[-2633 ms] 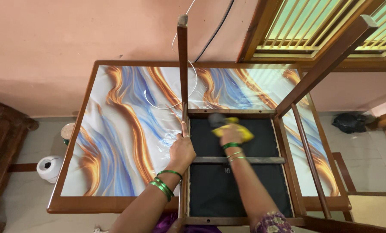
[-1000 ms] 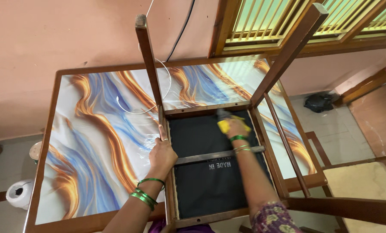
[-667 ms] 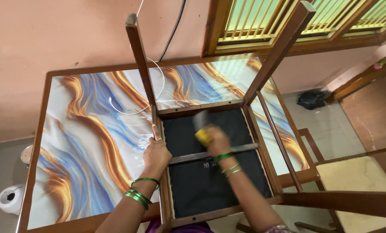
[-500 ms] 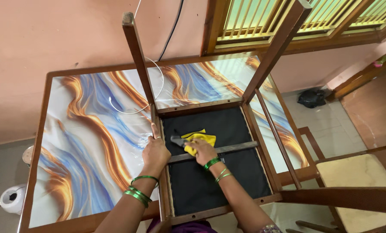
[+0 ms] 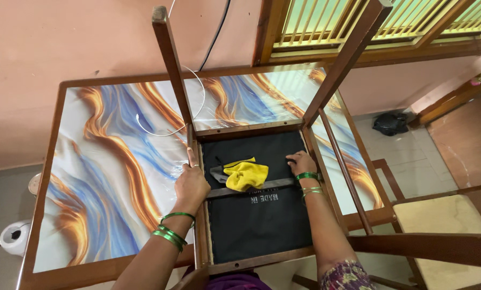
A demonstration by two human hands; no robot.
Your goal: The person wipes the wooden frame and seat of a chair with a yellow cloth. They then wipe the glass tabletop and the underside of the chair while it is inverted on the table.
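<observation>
Wooden upturned chair (image 5: 251, 215), stiff, likely heavy: left hand (image 5: 191, 185) fingers gripping its frame; right hand (image 5: 302, 162) resting open, empty; yellow cloth (image 5: 246, 174) lying limp.

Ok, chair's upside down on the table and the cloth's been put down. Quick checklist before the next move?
1. Left hand gripping the chair frame's left rail: ok.
2. Right hand free, resting on the black underside near the right rail: ok.
3. Yellow cloth within reach, lying over the crossbar: ok.
4. Dark object under the cloth identified: cannot tell.
5. Chair seated flat on the table: cannot tell.
6. White cable clear of the chair frame: not ok, it runs by the left leg.
</observation>
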